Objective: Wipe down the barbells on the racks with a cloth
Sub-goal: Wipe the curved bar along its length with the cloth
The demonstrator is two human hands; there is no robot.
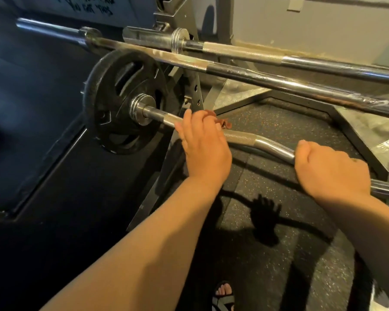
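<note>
A chrome curl bar [267, 143] with a black weight plate [112, 102] on its left end lies low in front of me. My left hand [202, 149] wraps over its knurled part near the plate, holding a reddish-brown cloth [226, 124] against it; only scraps of cloth show past my fingers. My right hand [330, 171] grips the same bar further right, fist curled round it. Above and behind run two straight barbells, the nearer barbell [279, 84] and the farther barbell [323, 61], both crossing the view on the rack.
A grey rack upright [195, 90] with holes stands behind the plate. Checker-plate metal base [238, 90] and a speckled rubber floor [267, 221] lie below. My sandalled foot [224, 295] is at the bottom edge. A pale wall [301, 25] closes the back.
</note>
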